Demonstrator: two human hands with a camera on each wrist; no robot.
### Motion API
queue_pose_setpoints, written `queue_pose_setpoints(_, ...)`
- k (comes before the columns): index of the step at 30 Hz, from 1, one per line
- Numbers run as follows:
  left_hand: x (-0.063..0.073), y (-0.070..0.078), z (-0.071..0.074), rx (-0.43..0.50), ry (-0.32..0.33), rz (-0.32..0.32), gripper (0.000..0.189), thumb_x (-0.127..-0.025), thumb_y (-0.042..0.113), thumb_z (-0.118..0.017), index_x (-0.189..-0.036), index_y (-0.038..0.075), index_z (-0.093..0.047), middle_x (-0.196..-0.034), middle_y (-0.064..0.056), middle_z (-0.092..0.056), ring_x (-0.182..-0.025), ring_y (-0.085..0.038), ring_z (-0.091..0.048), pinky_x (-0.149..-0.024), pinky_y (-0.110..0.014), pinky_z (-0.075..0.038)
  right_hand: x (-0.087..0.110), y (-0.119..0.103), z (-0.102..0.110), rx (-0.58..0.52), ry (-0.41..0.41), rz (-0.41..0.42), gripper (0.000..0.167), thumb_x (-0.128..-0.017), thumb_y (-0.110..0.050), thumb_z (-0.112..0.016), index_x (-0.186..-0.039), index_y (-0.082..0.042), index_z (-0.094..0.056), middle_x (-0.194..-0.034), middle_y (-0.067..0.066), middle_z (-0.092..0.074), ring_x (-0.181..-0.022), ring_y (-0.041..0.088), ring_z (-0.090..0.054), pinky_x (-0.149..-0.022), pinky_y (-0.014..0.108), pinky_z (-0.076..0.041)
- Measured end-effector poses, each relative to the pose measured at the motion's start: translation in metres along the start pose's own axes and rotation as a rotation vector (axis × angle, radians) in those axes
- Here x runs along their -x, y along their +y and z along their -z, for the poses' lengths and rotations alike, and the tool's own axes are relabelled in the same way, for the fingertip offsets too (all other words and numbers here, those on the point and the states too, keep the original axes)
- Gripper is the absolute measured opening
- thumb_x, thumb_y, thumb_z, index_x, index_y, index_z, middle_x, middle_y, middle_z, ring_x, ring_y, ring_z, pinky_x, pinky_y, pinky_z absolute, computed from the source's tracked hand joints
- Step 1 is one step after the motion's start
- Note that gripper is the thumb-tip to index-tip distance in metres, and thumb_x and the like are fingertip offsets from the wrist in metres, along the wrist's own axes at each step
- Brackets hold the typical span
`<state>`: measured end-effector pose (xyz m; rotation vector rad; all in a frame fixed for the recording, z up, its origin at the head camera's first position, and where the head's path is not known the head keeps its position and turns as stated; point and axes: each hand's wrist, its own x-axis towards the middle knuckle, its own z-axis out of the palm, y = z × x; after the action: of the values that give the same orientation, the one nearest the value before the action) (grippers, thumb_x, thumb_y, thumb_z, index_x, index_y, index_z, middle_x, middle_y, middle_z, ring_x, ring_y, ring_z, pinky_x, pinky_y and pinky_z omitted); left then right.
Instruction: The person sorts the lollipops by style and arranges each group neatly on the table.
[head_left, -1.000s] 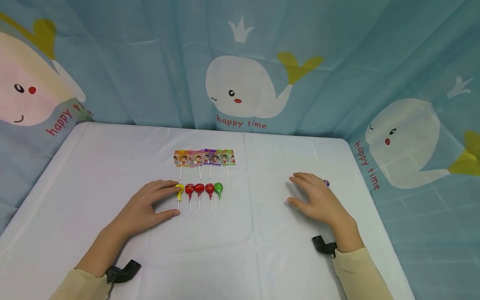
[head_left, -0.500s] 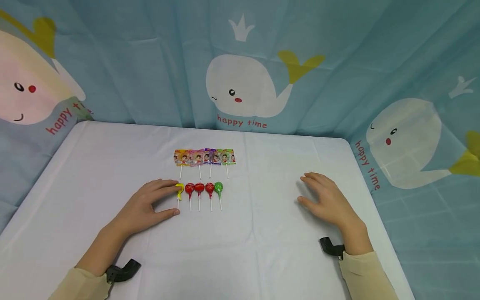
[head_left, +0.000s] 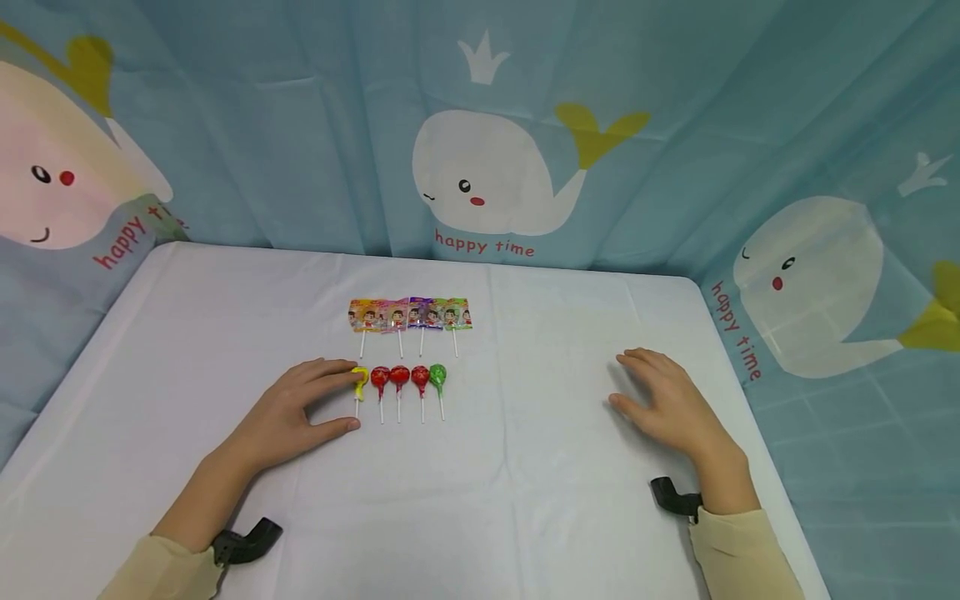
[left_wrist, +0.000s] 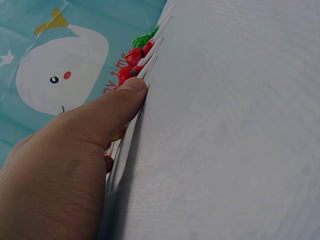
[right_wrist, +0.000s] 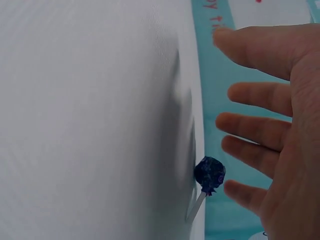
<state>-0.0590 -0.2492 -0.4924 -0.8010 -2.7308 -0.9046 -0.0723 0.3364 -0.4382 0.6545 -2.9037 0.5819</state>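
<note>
My left hand (head_left: 292, 417) rests on the table at the left end of a row of wrapped lollipops. Its fingertips touch or nearly touch a yellow lollipop (head_left: 362, 385), while the thumb lies apart by the stick's lower end. To the right are three red lollipops, the middle one (head_left: 399, 379) among them, then a green lollipop (head_left: 437, 377). My right hand (head_left: 667, 404) hovers on the table's right side, fingers spread and relaxed, holding nothing. In the right wrist view a dark blue-purple lollipop (right_wrist: 210, 173) lies near its little finger; the hand hides it in the head view.
Behind the row lie several flat-packed lollipops (head_left: 426, 314) in orange, pink, purple and green wrappers, edge to edge with sticks towards me. The white-covered table (head_left: 510, 517) ends at a blue curtain (head_left: 315, 150) printed with whales.
My right hand has moved right, over the side where the dark lollipop lies, which no longer shows in the head view. My left hand and the rows have stayed put.
</note>
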Motion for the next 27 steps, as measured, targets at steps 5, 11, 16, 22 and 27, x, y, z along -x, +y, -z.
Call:
queue_pose_setpoints(5, -0.001, 0.001, 0.0, 0.0, -0.001, 0.0, 0.069, -0.08, 0.034, -0.1, -0.143, 0.026, -0.073, -0.15, 0.0, -0.065, -0.142, -0.031, -0.056, -0.124, -0.041, -0.038, 0.004, 0.005, 0.002, 0.001, -0.012, -0.043, 0.061, -0.095, -0.027, -0.086, -0.144, 0.002, -0.064, -0.148, 0.023, -0.062, -0.14, 0.047, -0.053, -0.115, 0.068, -0.039)
queue_pose_setpoints(11, -0.001, 0.002, 0.001, 0.007, 0.002, -0.009, 0.069, -0.079, 0.032, -0.1, -0.143, 0.025, -0.073, -0.149, -0.001, -0.065, -0.141, -0.031, -0.057, -0.128, -0.031, -0.029, 0.008, 0.014, 0.004, -0.004, -0.031, -0.09, 0.063, -0.097, -0.03, -0.085, -0.147, 0.0, -0.063, -0.151, 0.024, -0.06, -0.142, 0.048, -0.051, -0.115, 0.068, -0.04)
queue_pose_setpoints(16, 0.0, 0.001, 0.0, 0.016, 0.002, -0.014, 0.069, -0.079, 0.031, -0.1, -0.142, 0.025, -0.073, -0.149, -0.001, -0.066, -0.14, -0.031, -0.057, -0.128, -0.028, -0.028, 0.012, 0.016, 0.006, -0.008, -0.044, -0.115, 0.064, -0.098, -0.032, -0.084, -0.149, 0.001, -0.062, -0.153, 0.026, -0.058, -0.143, 0.049, -0.05, -0.115, 0.069, -0.04)
queue_pose_setpoints(22, 0.0, 0.002, 0.001, 0.013, 0.007, -0.015, 0.069, -0.079, 0.032, -0.1, -0.142, 0.025, -0.074, -0.149, -0.001, -0.066, -0.14, -0.031, -0.057, -0.127, -0.029, -0.029, 0.017, 0.019, 0.009, 0.007, -0.049, -0.129, 0.067, -0.098, -0.034, -0.083, -0.15, 0.002, -0.06, -0.155, 0.027, -0.055, -0.144, 0.05, -0.049, -0.115, 0.071, -0.039)
queue_pose_setpoints(27, -0.001, 0.002, 0.001, 0.002, 0.006, -0.011, 0.069, -0.079, 0.032, -0.1, -0.142, 0.025, -0.073, -0.15, 0.0, -0.065, -0.14, -0.03, -0.057, -0.125, -0.033, -0.034, 0.021, 0.022, 0.013, 0.026, -0.055, -0.154, 0.07, -0.098, -0.034, -0.083, -0.151, 0.004, -0.058, -0.156, 0.029, -0.053, -0.144, 0.052, -0.047, -0.114, 0.072, -0.039)
